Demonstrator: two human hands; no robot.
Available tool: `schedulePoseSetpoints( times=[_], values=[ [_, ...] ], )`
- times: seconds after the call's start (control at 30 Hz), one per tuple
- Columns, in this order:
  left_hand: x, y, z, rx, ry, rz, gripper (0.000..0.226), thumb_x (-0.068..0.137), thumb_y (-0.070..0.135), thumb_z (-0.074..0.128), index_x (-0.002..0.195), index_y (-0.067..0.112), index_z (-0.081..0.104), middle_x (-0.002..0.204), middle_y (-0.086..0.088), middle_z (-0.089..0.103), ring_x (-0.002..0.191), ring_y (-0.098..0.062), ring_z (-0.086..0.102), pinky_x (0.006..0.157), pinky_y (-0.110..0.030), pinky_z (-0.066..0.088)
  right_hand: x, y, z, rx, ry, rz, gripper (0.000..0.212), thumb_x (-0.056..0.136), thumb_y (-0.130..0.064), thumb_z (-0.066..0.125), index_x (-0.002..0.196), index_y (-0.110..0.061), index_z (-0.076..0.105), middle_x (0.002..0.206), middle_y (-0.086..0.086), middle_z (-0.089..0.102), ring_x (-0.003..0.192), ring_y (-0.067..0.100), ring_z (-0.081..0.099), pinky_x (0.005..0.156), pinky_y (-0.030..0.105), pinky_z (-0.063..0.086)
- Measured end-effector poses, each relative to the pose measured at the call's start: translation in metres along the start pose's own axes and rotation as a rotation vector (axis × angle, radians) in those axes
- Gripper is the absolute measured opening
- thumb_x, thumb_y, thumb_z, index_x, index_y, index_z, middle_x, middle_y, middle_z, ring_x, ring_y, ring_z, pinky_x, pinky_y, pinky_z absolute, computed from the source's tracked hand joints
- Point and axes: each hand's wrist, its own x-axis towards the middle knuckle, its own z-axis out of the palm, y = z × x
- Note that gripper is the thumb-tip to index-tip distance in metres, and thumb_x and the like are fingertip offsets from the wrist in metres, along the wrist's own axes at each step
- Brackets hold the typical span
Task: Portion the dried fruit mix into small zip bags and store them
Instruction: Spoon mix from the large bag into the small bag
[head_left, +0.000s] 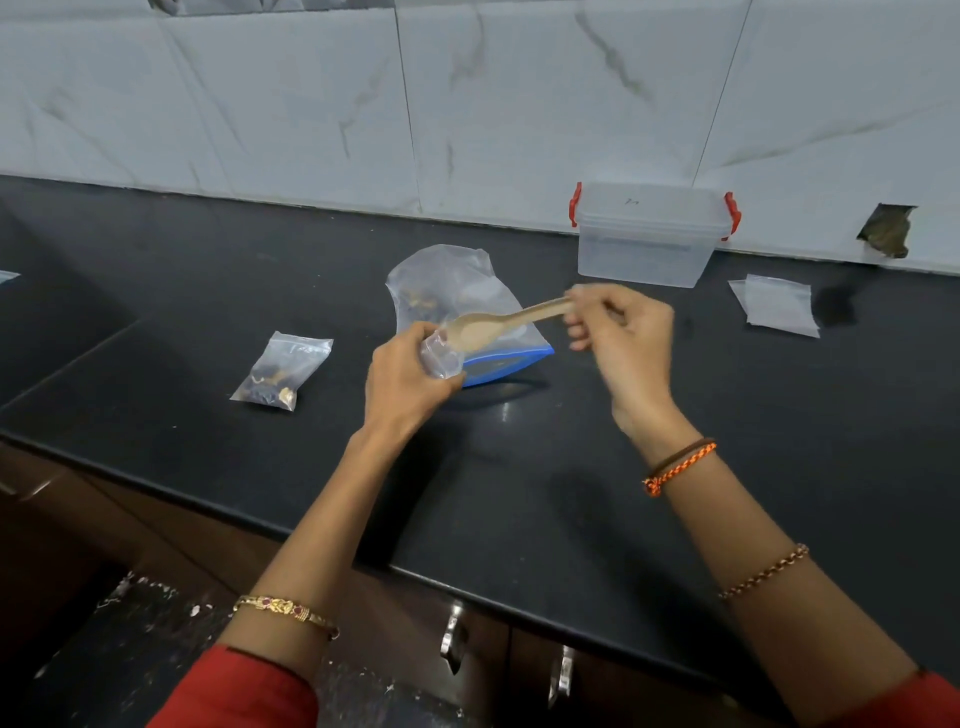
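Note:
My left hand (402, 382) grips a small clear zip bag (441, 356) above the black counter. My right hand (623, 338) pinches the handle of a wooden spoon (498, 325), whose bowl lies at the mouth of that small bag. Behind them a large clear bag with a blue zip (457, 296) holds the dried fruit mix. A small filled zip bag (283, 371) lies on the counter to the left. Several flat zip bags (776, 306) lie in a pile at the right.
A clear plastic box with red clips and a lid (649, 234) stands at the back right against the marble wall. The black counter (519, 493) has its front edge near me, with cabinet handles (453, 636) below. A hole (888, 231) shows in the wall at the right.

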Motion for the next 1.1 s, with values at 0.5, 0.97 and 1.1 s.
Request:
schedulePoseSetpoints(
  times=[0.5, 0.97, 1.1],
  values=[
    [0.010, -0.008, 0.004, 0.146, 0.066, -0.066, 0.025, 0.087, 0.023, 0.055, 0.108, 0.011, 0.058, 0.088, -0.013, 0.066, 0.080, -0.033, 0.055, 0.068, -0.032, 0.040, -0.014, 0.037, -0.012, 0.057, 0.171, 0.463, 0.011, 0.089, -0.008, 0.059, 0.082, -0.003, 0.065, 0.066, 0.002, 0.061, 0.057, 0.007, 0.057, 0.054, 0.012, 0.053],
    [0.025, -0.004, -0.006, -0.434, 0.136, -0.109, 0.029, 0.076, 0.011, 0.069, 0.078, 0.035, 0.054, 0.078, 0.018, 0.059, 0.065, 0.005, 0.056, 0.069, -0.025, 0.047, -0.039, 0.047, 0.086, -0.604, -0.118, 0.018, 0.014, 0.087, -0.018, 0.054, 0.074, -0.013, 0.051, 0.075, 0.011, 0.067, 0.075, 0.029, 0.060, 0.059, 0.030, 0.036],
    [0.027, -0.009, -0.011, -0.451, 0.099, -0.107, 0.025, 0.071, 0.018, 0.071, 0.080, 0.035, 0.055, 0.081, 0.015, 0.061, 0.070, -0.015, 0.057, 0.068, -0.035, 0.049, -0.020, 0.043, 0.095, -0.582, -0.010, -0.002, 0.015, 0.090, -0.019, 0.051, 0.084, -0.006, 0.057, 0.080, 0.013, 0.067, 0.077, 0.028, 0.061, 0.063, 0.033, 0.040]
  ],
)
